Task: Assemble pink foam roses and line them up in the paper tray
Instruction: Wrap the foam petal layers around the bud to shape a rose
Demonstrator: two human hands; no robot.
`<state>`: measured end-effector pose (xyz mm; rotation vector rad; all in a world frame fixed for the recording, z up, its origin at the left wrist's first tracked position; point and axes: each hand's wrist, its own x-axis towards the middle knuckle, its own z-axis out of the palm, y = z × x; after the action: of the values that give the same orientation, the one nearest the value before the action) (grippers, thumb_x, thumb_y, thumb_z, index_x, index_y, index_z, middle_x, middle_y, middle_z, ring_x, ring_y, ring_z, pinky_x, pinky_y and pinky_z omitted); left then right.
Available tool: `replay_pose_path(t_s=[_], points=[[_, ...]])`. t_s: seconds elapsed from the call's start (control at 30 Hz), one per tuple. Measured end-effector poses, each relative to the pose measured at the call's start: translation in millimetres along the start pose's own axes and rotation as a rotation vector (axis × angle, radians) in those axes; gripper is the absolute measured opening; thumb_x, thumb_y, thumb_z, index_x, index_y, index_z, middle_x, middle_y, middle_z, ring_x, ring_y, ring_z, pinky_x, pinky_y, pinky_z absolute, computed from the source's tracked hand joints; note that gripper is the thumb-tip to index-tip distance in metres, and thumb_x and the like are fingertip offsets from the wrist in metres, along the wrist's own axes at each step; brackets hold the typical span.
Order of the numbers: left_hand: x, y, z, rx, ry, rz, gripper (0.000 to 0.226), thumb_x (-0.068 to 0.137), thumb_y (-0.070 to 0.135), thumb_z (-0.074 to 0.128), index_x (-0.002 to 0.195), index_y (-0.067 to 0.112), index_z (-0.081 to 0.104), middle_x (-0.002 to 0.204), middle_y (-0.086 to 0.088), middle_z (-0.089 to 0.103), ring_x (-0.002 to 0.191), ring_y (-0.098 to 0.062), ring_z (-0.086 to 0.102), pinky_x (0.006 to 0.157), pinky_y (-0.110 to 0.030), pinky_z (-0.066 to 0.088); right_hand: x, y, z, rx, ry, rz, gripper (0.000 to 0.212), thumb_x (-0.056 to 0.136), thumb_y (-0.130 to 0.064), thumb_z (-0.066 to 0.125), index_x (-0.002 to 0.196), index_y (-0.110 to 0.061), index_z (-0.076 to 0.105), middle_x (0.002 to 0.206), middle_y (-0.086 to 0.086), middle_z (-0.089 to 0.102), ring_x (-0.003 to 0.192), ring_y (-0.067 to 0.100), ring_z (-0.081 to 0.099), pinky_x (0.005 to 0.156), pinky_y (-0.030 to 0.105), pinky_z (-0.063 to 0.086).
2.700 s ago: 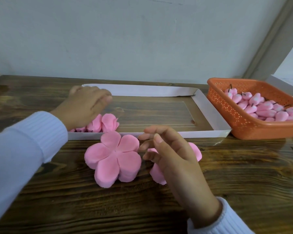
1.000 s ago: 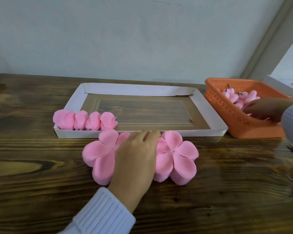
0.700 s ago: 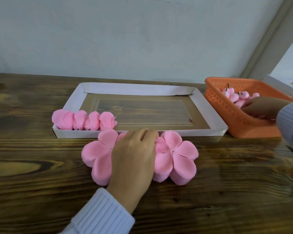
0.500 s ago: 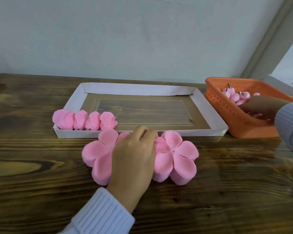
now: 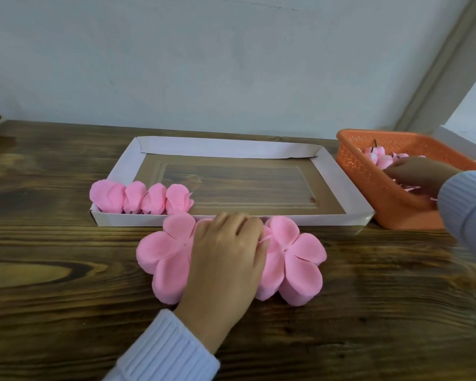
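Several finished pink foam roses (image 5: 138,198) stand in a row at the front left corner of the white paper tray (image 5: 226,149). In front of the tray lie two stacks of five-lobed pink foam petals, a left stack (image 5: 162,251) and a right stack (image 5: 300,259). My left hand (image 5: 226,257) lies between them, its fingers curled onto the inner top edge of the right stack, where a petal layer is lifted. My right hand (image 5: 421,174) is inside the orange basket (image 5: 368,171) among pink rose buds (image 5: 379,158); its fingertips are hidden and blurred.
Everything sits on a dark wooden table (image 5: 66,270) against a pale wall. The basket stands right of the tray, touching its corner. A white box edge (image 5: 462,141) shows behind the basket.
My left hand left the tray and came down between the petal stacks, then curled its fingers onto the right stack. My right hand moved from the stacks into the basket.
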<state>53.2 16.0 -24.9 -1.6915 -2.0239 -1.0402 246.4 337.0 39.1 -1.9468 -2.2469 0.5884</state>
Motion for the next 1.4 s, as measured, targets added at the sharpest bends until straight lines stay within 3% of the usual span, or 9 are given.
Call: replay_pose_path(t_s=[0.2, 0.33, 0.47, 0.73, 0.87, 0.97, 1.13, 1.27, 1.4], points=[[-4, 11, -3, -0.467, -0.088, -0.15, 0.018, 0.1, 0.034, 0.044, 0.085, 0.025, 0.043, 0.076, 0.008, 0.06, 0.066, -0.011, 0.057, 0.062, -0.026, 0.047, 0, -4, 6, -0.297, 0.0, -0.017, 0.079, 0.094, -0.061, 0.031, 0.154, -0.019, 0.0, 0.162, 0.01, 0.008, 0.147, 0.037, 0.009, 0.115, 0.054, 0.024], [-5, 13, -1, -0.677, -0.038, -0.233, 0.024, 0.088, 0.055, 0.036, 0.086, 0.032, 0.042, 0.085, 0.003, 0.067, 0.08, -0.012, 0.063, 0.07, -0.028, 0.05, -5, -10, 3, -0.226, 0.014, -0.044, 0.06, 0.099, -0.042, 0.039, 0.149, -0.01, 0.029, 0.149, 0.017, 0.038, 0.13, 0.034, 0.043, 0.105, 0.049, 0.04], [-5, 13, -1, -0.694, 0.053, -0.274, 0.02, 0.097, 0.048, 0.037, 0.085, 0.033, 0.038, 0.084, 0.017, 0.061, 0.082, -0.001, 0.061, 0.065, -0.012, 0.048, -6, -8, 1, -0.21, 0.079, -0.123, 0.028, 0.094, -0.016, 0.048, 0.091, 0.002, 0.07, 0.091, 0.016, 0.068, 0.079, 0.029, 0.064, 0.081, 0.042, 0.053], [4, 8, -4, -0.951, 0.071, -0.769, 0.015, 0.097, 0.036, 0.046, 0.087, 0.027, 0.052, 0.072, 0.023, 0.059, 0.073, 0.004, 0.055, 0.07, -0.018, 0.044, -8, -14, 5, -0.306, 0.102, -0.036, 0.053, 0.098, -0.036, 0.035, 0.14, -0.005, 0.044, 0.142, 0.021, 0.047, 0.126, 0.044, 0.046, 0.104, 0.058, 0.038], [10, 5, -7, -1.46, -0.073, -1.063, 0.03, 0.101, 0.028, 0.047, 0.088, 0.002, 0.054, 0.08, -0.013, 0.058, 0.074, -0.025, 0.057, 0.057, -0.034, 0.048, -9, -4, 2, -0.06, 0.119, -0.007, 0.052, 0.091, -0.032, 0.051, 0.135, -0.003, 0.048, 0.116, 0.02, 0.062, 0.107, 0.039, 0.058, 0.091, 0.05, 0.048], [11, 4, -11, -1.649, -0.085, -1.113, 0.035, 0.103, 0.019, 0.045, 0.08, -0.001, 0.061, 0.069, -0.013, 0.058, 0.058, -0.021, 0.058, 0.044, -0.028, 0.047, -11, 2, -4, 0.253, 0.154, 0.033, 0.018, 0.084, -0.016, 0.062, 0.094, -0.002, 0.065, 0.089, 0.016, 0.068, 0.08, 0.029, 0.063, 0.061, 0.031, 0.049], [13, 0, -11, -1.914, -0.125, -1.216, 0.037, 0.101, 0.026, 0.044, 0.103, -0.006, 0.062, 0.098, -0.02, 0.069, 0.074, -0.021, 0.07, 0.063, -0.033, 0.058, -36, -9, -31, 0.821, 0.451, -0.064, 0.012, 0.092, -0.017, 0.055, 0.08, -0.014, 0.056, 0.074, -0.001, 0.067, 0.072, 0.013, 0.063, 0.068, 0.022, 0.044], [13, 0, -12, -2.019, -0.107, -1.216, 0.041, 0.103, 0.027, 0.04, 0.118, -0.007, 0.057, 0.106, -0.023, 0.071, 0.092, -0.025, 0.073, 0.067, -0.038, 0.061, -120, -48, -16, 1.775, -0.105, -0.326, 0.024, 0.083, -0.017, 0.062, 0.06, -0.018, 0.06, 0.06, -0.01, 0.058, 0.074, 0.004, 0.064, 0.077, 0.017, 0.046], [13, -1, -14, -2.058, -0.075, -1.189, 0.041, 0.103, 0.026, 0.039, 0.122, -0.006, 0.054, 0.107, -0.02, 0.072, 0.099, -0.025, 0.071, 0.074, -0.039, 0.06, -188, -77, 45, 1.55, -0.396, -0.507, 0.01, 0.081, -0.03, 0.063, 0.079, -0.02, 0.061, 0.081, -0.007, 0.067, 0.1, 0.014, 0.065, 0.096, 0.037, 0.048]])
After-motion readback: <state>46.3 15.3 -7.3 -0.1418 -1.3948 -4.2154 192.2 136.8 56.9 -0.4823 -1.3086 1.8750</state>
